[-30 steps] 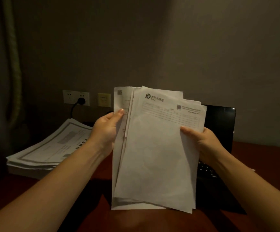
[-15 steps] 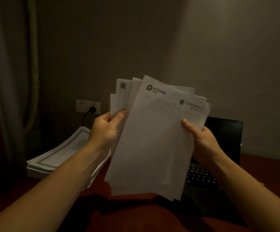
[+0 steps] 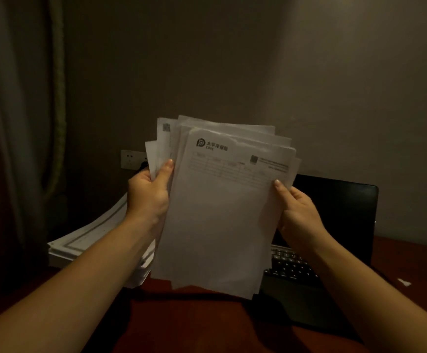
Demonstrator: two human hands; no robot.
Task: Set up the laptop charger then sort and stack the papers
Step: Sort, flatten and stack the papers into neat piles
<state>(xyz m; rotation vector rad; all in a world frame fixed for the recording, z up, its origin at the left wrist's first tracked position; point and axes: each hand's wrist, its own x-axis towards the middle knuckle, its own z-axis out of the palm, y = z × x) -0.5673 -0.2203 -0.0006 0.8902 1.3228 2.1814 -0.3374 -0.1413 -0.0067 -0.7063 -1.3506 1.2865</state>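
Papers [image 3: 220,220] in a loose, unevenly fanned sheaf are pinched at both side edges, the left hand [image 3: 147,192] with its thumb on the front of the left edge and the right hand [image 3: 298,212] likewise on the right, the other fingers hidden behind the sheets. Held upright above the desk [image 3: 194,324], the sheaf covers the left part of the open laptop [image 3: 340,215]. Left of the laptop a second stack [image 3: 85,240] of bordered sheets lies flat on the desk, and on the wall, also left of the laptop, a socket [image 3: 130,159] holds a dark plug [image 3: 143,165].
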